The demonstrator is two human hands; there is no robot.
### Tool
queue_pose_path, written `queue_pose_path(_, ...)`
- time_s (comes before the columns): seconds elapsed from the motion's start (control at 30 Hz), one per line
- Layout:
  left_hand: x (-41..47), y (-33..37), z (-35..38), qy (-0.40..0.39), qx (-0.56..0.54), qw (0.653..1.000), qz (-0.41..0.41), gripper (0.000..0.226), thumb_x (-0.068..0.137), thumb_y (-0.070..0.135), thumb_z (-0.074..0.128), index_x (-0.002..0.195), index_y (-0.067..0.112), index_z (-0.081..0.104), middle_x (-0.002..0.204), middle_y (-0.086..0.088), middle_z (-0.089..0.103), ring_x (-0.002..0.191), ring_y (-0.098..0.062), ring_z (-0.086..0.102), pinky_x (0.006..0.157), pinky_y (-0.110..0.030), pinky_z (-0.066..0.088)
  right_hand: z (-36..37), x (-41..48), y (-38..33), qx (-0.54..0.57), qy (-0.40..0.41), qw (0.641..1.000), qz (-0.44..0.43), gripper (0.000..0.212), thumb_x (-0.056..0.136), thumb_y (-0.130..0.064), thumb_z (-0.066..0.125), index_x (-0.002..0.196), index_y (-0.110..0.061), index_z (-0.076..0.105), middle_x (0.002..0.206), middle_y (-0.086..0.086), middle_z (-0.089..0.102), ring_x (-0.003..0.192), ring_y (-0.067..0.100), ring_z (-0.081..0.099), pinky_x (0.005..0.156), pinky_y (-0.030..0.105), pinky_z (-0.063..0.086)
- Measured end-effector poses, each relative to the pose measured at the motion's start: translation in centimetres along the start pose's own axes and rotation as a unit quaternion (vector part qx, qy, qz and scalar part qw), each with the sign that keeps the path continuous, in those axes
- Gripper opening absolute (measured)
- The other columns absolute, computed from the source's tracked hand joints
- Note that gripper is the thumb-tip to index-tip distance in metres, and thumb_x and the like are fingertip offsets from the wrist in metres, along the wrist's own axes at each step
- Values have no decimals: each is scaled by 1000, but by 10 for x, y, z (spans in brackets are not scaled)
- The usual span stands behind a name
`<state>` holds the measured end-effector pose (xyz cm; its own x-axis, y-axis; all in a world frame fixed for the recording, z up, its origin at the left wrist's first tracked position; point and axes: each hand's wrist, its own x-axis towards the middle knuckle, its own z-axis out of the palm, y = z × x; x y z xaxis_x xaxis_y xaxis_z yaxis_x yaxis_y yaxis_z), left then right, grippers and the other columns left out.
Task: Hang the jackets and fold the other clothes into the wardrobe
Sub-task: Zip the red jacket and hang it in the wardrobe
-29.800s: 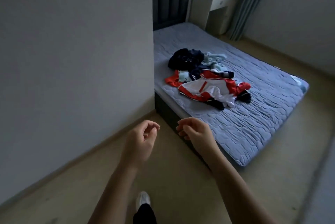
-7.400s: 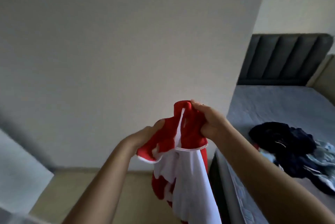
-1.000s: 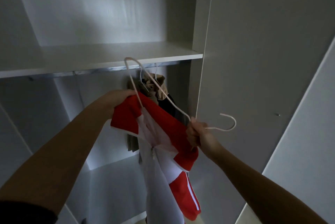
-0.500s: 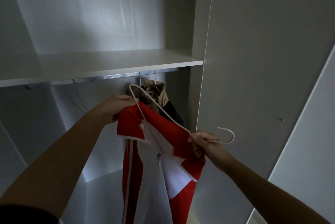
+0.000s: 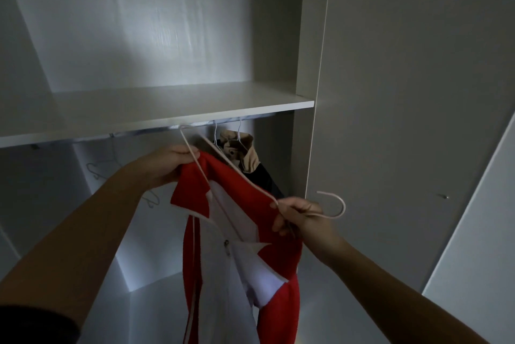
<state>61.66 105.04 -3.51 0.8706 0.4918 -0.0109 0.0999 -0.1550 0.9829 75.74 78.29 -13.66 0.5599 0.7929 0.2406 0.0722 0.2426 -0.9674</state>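
Head view shows the left hand (image 5: 172,162) with its grip closed on one shoulder of the red and white jacket (image 5: 250,204), held up in front of the open wardrobe just below the shelf (image 5: 167,109). The right hand (image 5: 301,218) pinches the neck of the white wire hanger (image 5: 344,207), whose arm is threaded into the jacket and whose hook points right. Behind them a tan and dark jacket (image 5: 242,154) hangs from the rail (image 5: 156,130). The wardrobe door (image 5: 404,92) stands open on the right.
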Motion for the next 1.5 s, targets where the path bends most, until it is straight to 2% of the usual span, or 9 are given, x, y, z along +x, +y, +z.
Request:
queue_pose_path(0.17, 8, 30, 6, 50, -72, 993, 79, 22, 96, 2, 43, 88, 9, 63, 71, -1, 69, 63, -8, 66, 62, -20, 55, 17, 24, 1, 155, 5, 988, -23, 17, 88, -12, 54, 94, 0, 65, 71, 7, 65, 66, 16, 61, 68, 25, 51)
queue_pose_path(0.4, 18, 59, -20, 122, 121, 976, 134, 19, 95, 8, 53, 82, 9, 66, 72, -6, 62, 61, -13, 58, 55, -19, 52, 1, 36, 2, 48, -18, 999, 5, 17, 90, -16, 56, 86, -9, 71, 67, 5, 60, 53, 13, 46, 53, 22, 37)
queue_pose_path(0.5, 21, 55, -28, 152, 308, 923, 176, 19, 93, 6, 57, 78, 6, 68, 68, -11, 61, 52, -15, 58, 46, -22, 52, -10, 35, 0, -12, -11, 999, 38, 20, 95, -11, 53, 86, -8, 71, 66, 5, 62, 54, 12, 51, 55, 20, 43)
queue_pose_path(0.67, 22, 55, -23, 138, 510, 818, 229, 15, 87, 4, 60, 77, 2, 71, 68, -11, 69, 59, -22, 63, 63, -24, 46, -11, 29, 1, -112, 7, 988, 104, 22, 95, -15, 54, 81, -15, 71, 64, 0, 67, 58, 9, 59, 63, 18, 51)
queue_pose_path(0.9, 19, 43, 1, 146, 599, 730, 294, 25, 94, 13, 52, 78, -1, 65, 81, -21, 66, 78, -36, 60, 70, -38, 41, -22, 26, -12, -153, 38, 977, 147, 21, 94, -12, 56, 78, -13, 70, 64, 1, 67, 56, 7, 61, 60, 17, 51)
queue_pose_path(1.1, 13, 25, 21, 158, 594, 727, 307, 27, 96, 15, 48, 81, 2, 67, 81, -18, 68, 78, -35, 61, 69, -40, 44, -36, 8, -12, -164, 31, 970, 178, 22, 95, -12, 55, 81, -6, 72, 64, 6, 65, 57, 13, 59, 58, 19, 49)
queue_pose_path(1.27, 17, 17, 27, 203, 506, 788, 287, 22, 93, 11, 52, 77, 5, 65, 74, -14, 64, 73, -34, 59, 66, -38, 44, -41, 5, -23, -187, 10, 977, 97, 21, 94, -8, 57, 80, -11, 72, 76, -1, 69, 73, 13, 64, 75, 20, 50)
queue_pose_path(1.4, 22, 8, 22, 233, 463, 804, 291, 15, 90, 5, 56, 81, 1, 67, 90, -15, 57, 82, -32, 56, 76, -42, 46, -48, 8, -35, -470, 45, 874, -117, 10, 88, -19, 68, 82, -22, 76, 93, -25, 56, 95, -11, 54, 86, 2, 32)
queue_pose_path(1.5, 26, 2, 23, 228, 432, 823, 290, 24, 92, 15, 48, 83, 0, 65, 85, -17, 61, 81, -31, 57, 75, -41, 46, -53, 17, -49, -390, -57, 919, -4, 18, 93, -15, 61, 84, -21, 75, 78, -30, 62, 78, -17, 55, 72, 1, 36)
